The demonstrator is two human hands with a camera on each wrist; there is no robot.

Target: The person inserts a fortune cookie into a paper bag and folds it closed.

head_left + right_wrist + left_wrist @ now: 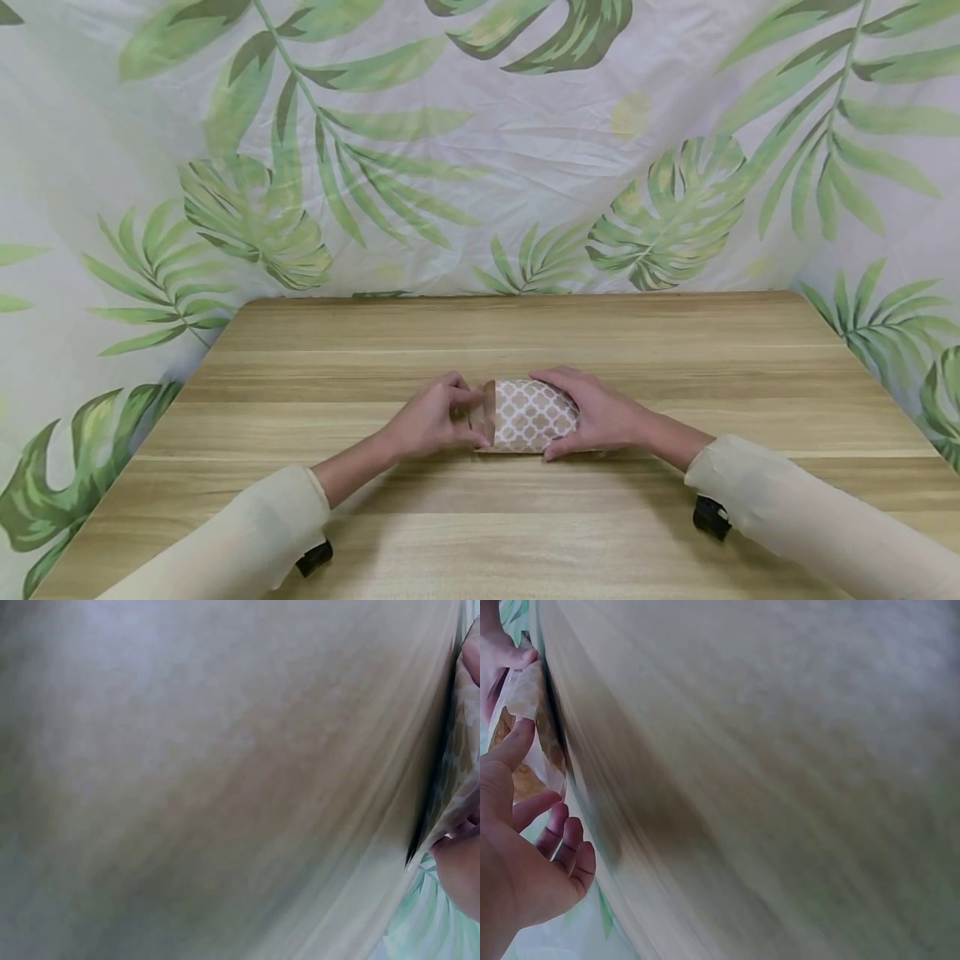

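Observation:
A paper bag (532, 414) with a white lattice pattern on brown lies on its side on the table, its mouth facing left. My left hand (438, 417) is at that mouth, with thumb and forefinger at opposite edges. In the left wrist view the left hand (525, 840) has its other fingers loosely curled beside the bag (536, 757), whose brown inside shows. My right hand (603, 412) grips the bag's right end, thumb on the near side and fingers over the far side. Only part of the right hand (459, 874) shows in the right wrist view.
A wood-grain table (480, 533) lies under both hands. Behind it hangs a pale cloth (525, 167) with green leaves. Black devices (315, 557) sit under both cream sleeves (247, 525) near the wrists.

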